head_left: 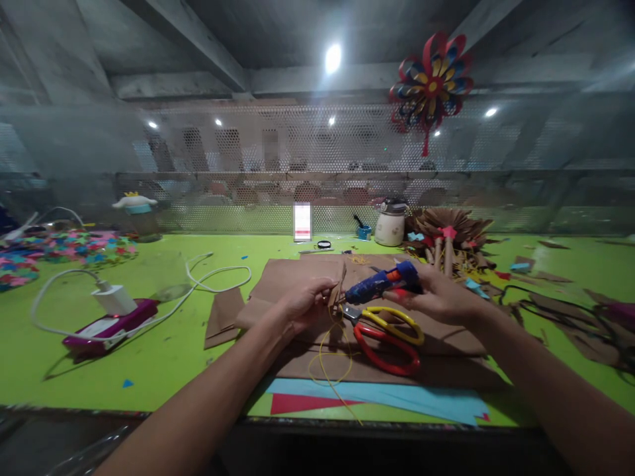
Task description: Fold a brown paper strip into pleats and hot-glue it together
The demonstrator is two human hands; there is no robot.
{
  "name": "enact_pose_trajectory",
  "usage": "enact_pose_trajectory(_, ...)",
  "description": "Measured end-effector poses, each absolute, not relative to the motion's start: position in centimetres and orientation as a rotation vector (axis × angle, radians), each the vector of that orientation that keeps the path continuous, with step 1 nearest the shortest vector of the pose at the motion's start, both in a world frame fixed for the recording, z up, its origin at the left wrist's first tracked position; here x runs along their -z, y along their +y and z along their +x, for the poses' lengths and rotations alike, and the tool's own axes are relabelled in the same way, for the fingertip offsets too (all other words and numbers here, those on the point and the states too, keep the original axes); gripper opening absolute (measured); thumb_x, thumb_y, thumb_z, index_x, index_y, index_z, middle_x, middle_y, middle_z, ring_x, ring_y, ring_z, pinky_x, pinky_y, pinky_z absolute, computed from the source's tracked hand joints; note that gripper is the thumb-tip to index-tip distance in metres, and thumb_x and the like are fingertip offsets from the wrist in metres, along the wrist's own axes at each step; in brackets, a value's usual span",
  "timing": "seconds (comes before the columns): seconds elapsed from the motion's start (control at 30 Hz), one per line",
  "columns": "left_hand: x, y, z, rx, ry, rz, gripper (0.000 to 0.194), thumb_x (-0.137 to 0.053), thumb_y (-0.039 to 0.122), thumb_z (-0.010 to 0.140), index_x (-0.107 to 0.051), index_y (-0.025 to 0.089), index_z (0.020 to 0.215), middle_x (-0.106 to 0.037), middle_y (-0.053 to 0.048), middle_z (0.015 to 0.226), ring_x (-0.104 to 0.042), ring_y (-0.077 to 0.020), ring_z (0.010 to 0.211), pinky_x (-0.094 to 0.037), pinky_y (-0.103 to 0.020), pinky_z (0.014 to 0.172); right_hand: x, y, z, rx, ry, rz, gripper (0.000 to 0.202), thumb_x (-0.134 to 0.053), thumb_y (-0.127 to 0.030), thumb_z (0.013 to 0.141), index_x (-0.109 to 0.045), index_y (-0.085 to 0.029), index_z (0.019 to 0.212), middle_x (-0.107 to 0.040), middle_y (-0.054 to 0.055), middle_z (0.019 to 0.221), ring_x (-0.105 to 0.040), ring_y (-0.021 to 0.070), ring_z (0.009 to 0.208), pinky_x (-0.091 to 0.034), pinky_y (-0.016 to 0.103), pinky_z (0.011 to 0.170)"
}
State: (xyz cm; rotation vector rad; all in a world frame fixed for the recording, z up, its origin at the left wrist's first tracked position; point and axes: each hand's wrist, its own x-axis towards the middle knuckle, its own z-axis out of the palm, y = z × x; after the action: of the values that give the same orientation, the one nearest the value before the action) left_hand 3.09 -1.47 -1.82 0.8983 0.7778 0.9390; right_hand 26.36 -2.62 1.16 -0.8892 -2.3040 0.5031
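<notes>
Lime-green tabletop, perforated metal screen behind. Clock centred on the folded brown paper piece, left to right:

9 o'clock: purple power strip, white charger plugged in, white cable looped loose on the table. Forearm catching the slack could drag the strip

Left hand: pinching the paper piece, fingertips right by the nozzle. Main risk imo: if the gun is hot (can't tell), a slip or excess glue burns those fingers. Can't tell if nozzle touches the paper or sits just off it

6 o'clock: yellow thread in loose loops running to the table edge. Could snag, or get stuck down by a glue drip. Blue paper strip beyond, same drip risk

4 o'clock: scissors on the brown sheets, pivot near the left hand, tips hidden. Dropping the wrist could nudge them into fingers

3 o'clock: blue glue gun lying nearly level, right hand closed round its handle; trigger finger unclear, so an accidental squeeze is possible

Far 3 o'clock: black cord among scraps. If it's the gun's (can't confirm), a snag would jerk the nozzle
</notes>
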Motion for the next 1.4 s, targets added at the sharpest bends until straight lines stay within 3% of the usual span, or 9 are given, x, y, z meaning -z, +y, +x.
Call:
enact_pose_trajectory(0.17,1.91,-1.46,3.02,-0.938,0.759,0.879,0.010,-0.053,0.016,0.072,-0.057,0.009,0.066,-0.061,-0.006,0.060,-0.056,-0.0142,0.052,-0.043,-0.026,0.058,-1.07,-2.50,26.29,-0.553,-2.264,-0.899,0.029,-0.054,-0.042,0.076,-0.061,-0.016,0.084,-0.057,0.002,0.068,-0.050,0.0121,0.059,-0.040,0.022,0.053)
enact_pose_trajectory(0.33,1.88,-1.43,3.09,-0.954,0.742,0.883,0.010,-0.052,0.015,0.073,-0.057,0.009,0.067,-0.060,-0.006,0.059,-0.055,-0.0134,0.054,-0.043,-0.025,0.058,-1.51,-2.28,26.42,-0.705,-2.297,-0.905,0.032,-0.051,-0.044,0.078,-0.061,-0.014,0.073,-0.059,0.003,0.062,-0.052,0.0116,0.055,-0.040,0.023,0.052)
enact_pose_trajectory(0.53,2.01,-1.32,2.99,-0.951,0.754,0.888,0.009,-0.054,0.017,0.073,-0.056,0.009,0.070,-0.060,-0.006,0.063,-0.054,-0.0132,0.054,-0.044,-0.027,0.059,-1.35,-1.77,26.76,-0.686,-2.277,-0.892,0.030,-0.052,-0.042,0.078,-0.063,-0.014,0.079,-0.065,0.007,0.076,-0.058,0.0169,0.072,-0.045,0.026,0.065)
enact_pose_trajectory(0.83,2.11,-1.27,2.99,-0.927,0.747,0.869,0.014,-0.059,0.019,0.069,-0.057,0.007,0.076,-0.061,-0.008,0.067,-0.056,-0.0157,0.060,-0.043,-0.029,0.063,-1.75,-2.33,26.47,-0.583,-2.300,-0.966,0.028,-0.051,-0.041,0.078,-0.058,-0.014,0.073,-0.056,0.002,0.064,-0.048,0.0101,0.055,-0.037,0.021,0.050)
enact_pose_trajectory(1.4,1.92,-1.60,3.16,-0.910,0.760,0.839,0.011,-0.054,0.018,0.072,-0.058,0.008,0.070,-0.062,-0.009,0.064,-0.055,-0.0152,0.056,-0.043,-0.028,0.060,-1.26,-2.45,26.35,-0.501,-2.309,-0.938,0.029,-0.052,-0.043,0.077,-0.059,-0.015,0.085,-0.055,0.002,0.069,-0.048,0.0123,0.060,-0.038,0.022,0.053)
